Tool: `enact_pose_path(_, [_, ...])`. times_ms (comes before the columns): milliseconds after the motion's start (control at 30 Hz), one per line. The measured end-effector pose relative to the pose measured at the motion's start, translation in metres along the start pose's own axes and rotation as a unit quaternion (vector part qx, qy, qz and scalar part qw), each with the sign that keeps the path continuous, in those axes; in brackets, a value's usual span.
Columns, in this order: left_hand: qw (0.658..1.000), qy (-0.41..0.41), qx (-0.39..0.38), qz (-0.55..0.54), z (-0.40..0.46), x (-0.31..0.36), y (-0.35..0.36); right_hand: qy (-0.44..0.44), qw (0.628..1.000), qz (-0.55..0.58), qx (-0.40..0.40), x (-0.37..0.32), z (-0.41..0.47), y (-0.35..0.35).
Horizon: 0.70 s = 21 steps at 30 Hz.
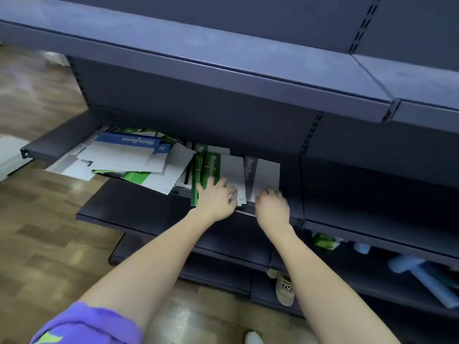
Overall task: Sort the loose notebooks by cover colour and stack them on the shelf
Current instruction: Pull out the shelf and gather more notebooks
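Loose notebooks lie on a dark shelf (129, 202). A messy pile at the left has a blue notebook (131, 141) on top and green ones (134, 177) sticking out below. To its right lies a green notebook (211, 167), and beside that a grey notebook (263, 175). My left hand (216, 197) rests on the near end of the green notebook, fingers curled at its white edge. My right hand (273, 209) is at the near edge of the grey notebook with fingers bent down; its grip is hidden by motion blur.
A wide dark shelf (223, 63) overhangs the notebooks closely from above. An upright slotted post (310, 135) stands just right of the grey notebook. Lower shelves hold a green packet (323, 240) and pale blue items (417, 271). Wood-pattern floor (44, 232) lies left.
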<state>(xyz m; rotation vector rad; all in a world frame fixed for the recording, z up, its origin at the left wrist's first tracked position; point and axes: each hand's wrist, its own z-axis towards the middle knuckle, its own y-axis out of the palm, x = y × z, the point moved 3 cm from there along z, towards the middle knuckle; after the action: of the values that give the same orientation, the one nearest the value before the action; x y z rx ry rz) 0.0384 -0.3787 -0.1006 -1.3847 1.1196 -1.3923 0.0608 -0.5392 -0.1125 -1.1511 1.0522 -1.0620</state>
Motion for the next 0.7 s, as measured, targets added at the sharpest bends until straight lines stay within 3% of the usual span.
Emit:
enact_pose_path(67, [1.000, 0.010, 0.028, -0.005, -0.002, 0.002, 0.005, 0.016, 0.999, 0.001, 0.028, 0.000, -0.010, 0.000])
enact_pose_path(167, [0.999, -0.004, 0.048, -0.014, -0.002, 0.001, 0.012, 0.047, 0.999, 0.011, -0.007, -0.002, -0.015, -0.004])
enact_pose_path(400, [0.992, -0.118, -0.016, 0.042, 0.002, -0.004, 0.010, 0.138, 0.987, 0.059, -0.056, -0.005, -0.013, -0.013])
enact_pose_path(700, [0.990, -0.135, -0.017, 0.042, 0.009, -0.005, 0.004, 0.337, 0.926, 0.128, -0.111, -0.006, 0.010, -0.018])
